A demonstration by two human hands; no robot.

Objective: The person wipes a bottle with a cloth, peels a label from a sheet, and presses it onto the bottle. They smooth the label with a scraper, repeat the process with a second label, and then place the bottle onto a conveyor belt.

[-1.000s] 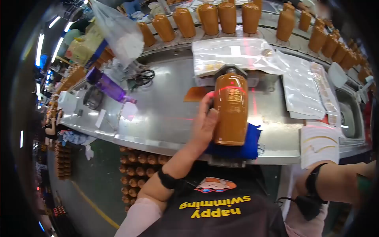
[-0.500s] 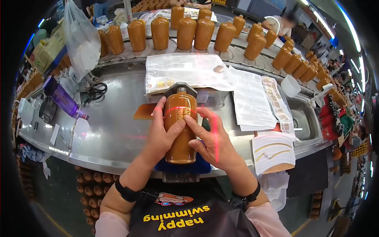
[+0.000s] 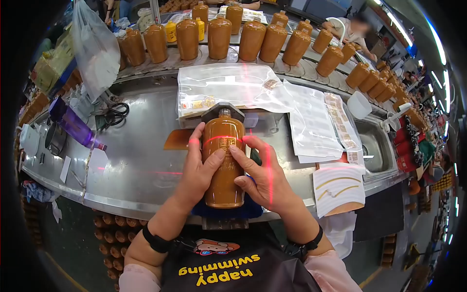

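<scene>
Steel table [image 3: 136, 146] in front of me fills the middle of the view. Conveyor [image 3: 168, 64] curves along its far side, row of brown bottles [image 3: 220, 39] standing on it. Clear plastic bag [image 3: 97, 53] hangs at the far left corner. White sheets [image 3: 219, 82] lie across the back of the table; more printed sheets [image 3: 311, 126] to the right, and beyond them a sink [image 3: 373, 141].

Bottle being worked on [image 3: 224, 180] is near the table's front edge, lying with its neck pointing away from the person, against a dark angular holder [image 3: 211, 114].

Both hands are on it — left hand [image 3: 194, 173] wraps the left side, thumb on the front face; right hand [image 3: 265, 175] has fingers spread, tips on the front face and right side. Thumb and fingertips nearly meet mid-bottle.

Purple bottle [image 3: 73, 121] lies tilted at the left, well apart. Curved white stack [image 3: 348, 197] sits right of the hands. Blue cloth [image 3: 253, 208] under the bottle's base end. Black looped thing [image 3: 116, 114] near the bag — can't tell what. Flat brown piece [image 3: 176, 139] just left of the left hand. Gold lettering [image 3: 226, 142] on the bottle front, thin red light lines crossing it.
</scene>
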